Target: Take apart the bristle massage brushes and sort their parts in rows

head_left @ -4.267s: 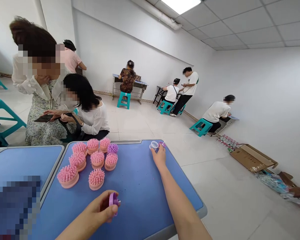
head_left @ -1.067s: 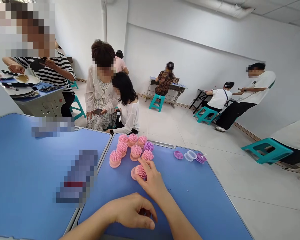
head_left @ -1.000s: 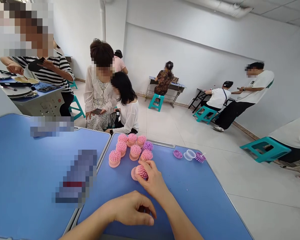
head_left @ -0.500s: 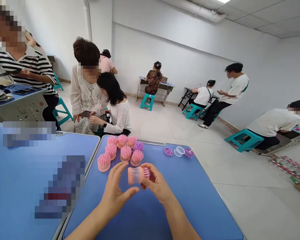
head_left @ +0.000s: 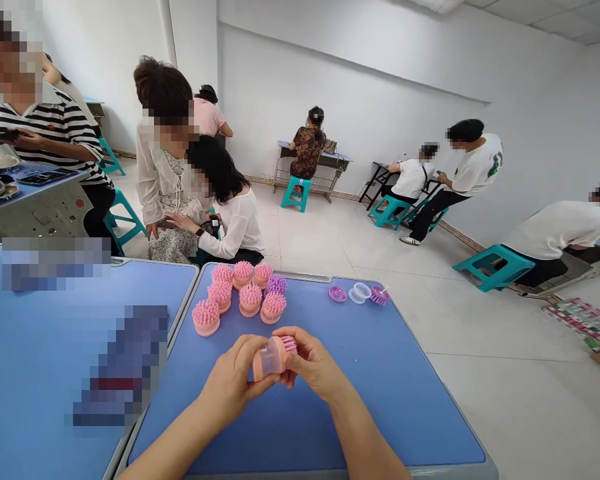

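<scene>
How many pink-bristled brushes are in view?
8: three brushes in the back row, two nearer on the left, two to their right, one held between left hand and right hand. None looks hidden.

Left hand (head_left: 230,377) and right hand (head_left: 314,363) held a pink brush (head_left: 271,357) sideways — bristles (head_left: 290,344) rightward. Upright pink brushes (head_left: 251,298) clustered beyond; purple disc (head_left: 337,294) lay beside clear ring (head_left: 359,300).

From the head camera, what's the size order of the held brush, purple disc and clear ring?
1. Held brush: clearly largest, but nearest the camera
2. Clear ring
3. Purple disc: slightly smaller
</scene>
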Demonstrator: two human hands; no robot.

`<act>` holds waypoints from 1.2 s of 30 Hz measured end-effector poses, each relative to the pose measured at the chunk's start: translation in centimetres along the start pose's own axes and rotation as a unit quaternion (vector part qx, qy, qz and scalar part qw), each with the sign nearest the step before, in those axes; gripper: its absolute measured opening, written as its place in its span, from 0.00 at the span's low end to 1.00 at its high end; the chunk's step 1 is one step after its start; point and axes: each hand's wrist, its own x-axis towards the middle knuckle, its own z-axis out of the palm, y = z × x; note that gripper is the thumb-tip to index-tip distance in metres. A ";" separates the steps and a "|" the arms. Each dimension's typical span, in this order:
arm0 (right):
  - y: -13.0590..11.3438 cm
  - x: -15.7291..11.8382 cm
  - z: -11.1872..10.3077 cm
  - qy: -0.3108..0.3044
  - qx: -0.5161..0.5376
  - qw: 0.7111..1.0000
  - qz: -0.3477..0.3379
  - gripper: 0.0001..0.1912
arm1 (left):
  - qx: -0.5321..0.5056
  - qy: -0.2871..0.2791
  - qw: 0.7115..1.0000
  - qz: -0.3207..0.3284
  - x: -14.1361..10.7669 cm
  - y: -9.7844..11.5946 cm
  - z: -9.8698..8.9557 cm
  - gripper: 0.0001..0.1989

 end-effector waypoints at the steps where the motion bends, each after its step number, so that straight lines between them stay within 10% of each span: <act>1: 0.0 0.0 0.1 0.005 -0.004 1.000 -0.005 0.26 | 0.006 -0.012 1.000 -0.012 -0.1 0.0 0.0 0.15; 13: -1.0 -0.9 -0.1 -0.038 -0.156 0.982 -0.099 0.24 | -0.152 -0.109 0.953 -0.237 0.8 1.4 -1.6 0.12; 17: -0.4 -0.5 -0.1 -0.023 -0.069 0.997 -0.020 0.41 | -0.147 -0.099 0.953 -0.246 0.9 1.5 -1.5 0.13; 27: -1.3 -0.9 0.4 -0.001 -0.197 0.979 -0.048 0.21 | -0.170 -0.132 0.935 -0.281 1.4 1.9 -1.9 0.10; 36: -0.3 -0.6 -0.1 -0.003 -0.114 0.993 0.003 0.38 | -0.187 -0.131 0.931 -0.286 1.4 1.8 -1.7 0.11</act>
